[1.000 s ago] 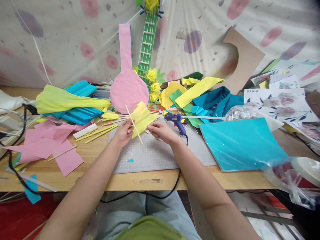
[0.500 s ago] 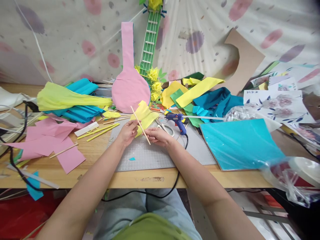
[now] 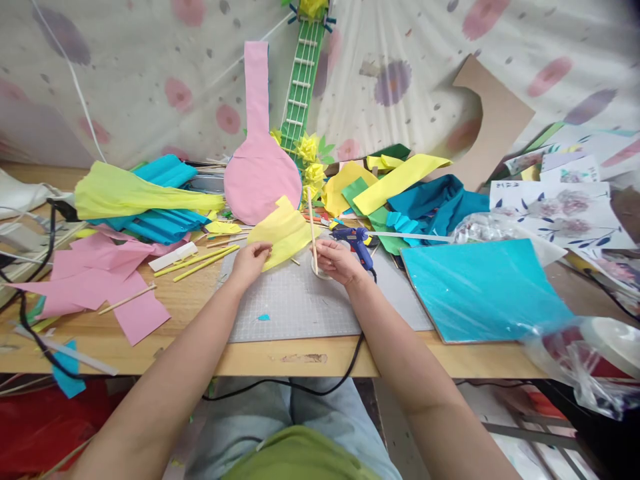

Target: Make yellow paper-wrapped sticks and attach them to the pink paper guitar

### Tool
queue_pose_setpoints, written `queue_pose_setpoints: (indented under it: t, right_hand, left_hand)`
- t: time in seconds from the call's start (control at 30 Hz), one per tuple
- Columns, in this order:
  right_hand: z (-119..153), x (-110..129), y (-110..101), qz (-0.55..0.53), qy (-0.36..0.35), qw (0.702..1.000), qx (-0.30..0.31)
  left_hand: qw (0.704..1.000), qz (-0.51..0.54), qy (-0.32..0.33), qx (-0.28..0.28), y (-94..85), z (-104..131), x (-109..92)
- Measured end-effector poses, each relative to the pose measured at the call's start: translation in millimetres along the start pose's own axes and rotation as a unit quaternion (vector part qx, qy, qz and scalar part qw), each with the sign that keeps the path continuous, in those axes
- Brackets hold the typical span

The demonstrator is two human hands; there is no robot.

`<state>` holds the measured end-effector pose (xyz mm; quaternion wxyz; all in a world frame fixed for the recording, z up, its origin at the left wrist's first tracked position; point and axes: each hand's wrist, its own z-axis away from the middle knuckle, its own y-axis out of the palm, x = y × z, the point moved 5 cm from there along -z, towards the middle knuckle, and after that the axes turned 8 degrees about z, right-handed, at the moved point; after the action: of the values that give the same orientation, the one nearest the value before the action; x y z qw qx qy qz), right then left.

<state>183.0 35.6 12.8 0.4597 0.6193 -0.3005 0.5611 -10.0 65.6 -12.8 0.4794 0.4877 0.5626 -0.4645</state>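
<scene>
My left hand (image 3: 253, 263) pinches the lower left edge of a piece of yellow crepe paper (image 3: 285, 233) above the grey cutting mat (image 3: 295, 310). Between the fingertips of my right hand (image 3: 341, 261) is a thin wooden stick (image 3: 311, 230), held nearly upright beside the paper's right edge. Scissors (image 3: 320, 272) lie beneath the right hand, mostly hidden by it. Just behind that hand rests a blue glue gun (image 3: 357, 241) with a white glue stick in it.
A pink banjo-shaped cutout (image 3: 263, 177) and a green toy instrument neck (image 3: 299, 87) lean at the back. Pink paper (image 3: 95, 273) and yellow sticks (image 3: 200, 262) lie left. A turquoise board (image 3: 485, 287) is at right. The black cable (image 3: 350, 367) loops over the table's front edge.
My hands have moved apart. The left hand has let go of the wooden stick and drawn the yellow paper leftward; the right hand has moved right, turning the stick upright.
</scene>
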Motion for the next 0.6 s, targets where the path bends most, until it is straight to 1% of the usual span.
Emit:
queue_pose_setpoints:
  t: [0.03,0.1,0.2,0.3,0.37,0.43,0.53,0.57,0.6]
  right_hand:
    - [-1,-1,-5,0.0,-0.004,1.0,-0.019]
    - [-3,-4,-10,0.0,-0.007,0.999,-0.043]
    - [-5,-11,-10,0.004,0.001,0.999,-0.05]
    - [-5,-14,-8,0.005,0.004,0.999,-0.053]
    - [-3,-14,-7,-0.005,0.001,0.998,-0.059]
    - [-3,-16,-3,-0.022,0.006,0.999,-0.047]
    - [-9,-21,8,-0.037,0.021,0.999,0.001]
    - [-12,-21,10,-0.028,0.009,1.0,-0.005]
    - [-16,-20,9,-0.008,-0.015,0.999,-0.03]
  left_hand:
    - [0.999,-0.041,0.016,-0.004,-2.5,-2,2]
    - [0.993,-0.108,0.041,0.017,-6.2,-5,3]
    - [0.98,-0.181,0.058,0.056,-14.0,-7,1]
    - [0.952,-0.264,0.118,0.105,-19.6,-6,-5]
    - [0.931,-0.308,0.141,0.134,-21.3,-5,-6]
    - [0.922,-0.333,0.132,0.149,-22.6,-5,-4]
    - [0.918,-0.344,0.115,0.16,-21.7,-3,-2]
    - [0.917,-0.347,0.116,0.156,-21.0,-3,-3]
    - [0.916,-0.354,0.119,0.147,-20.4,-2,-5]
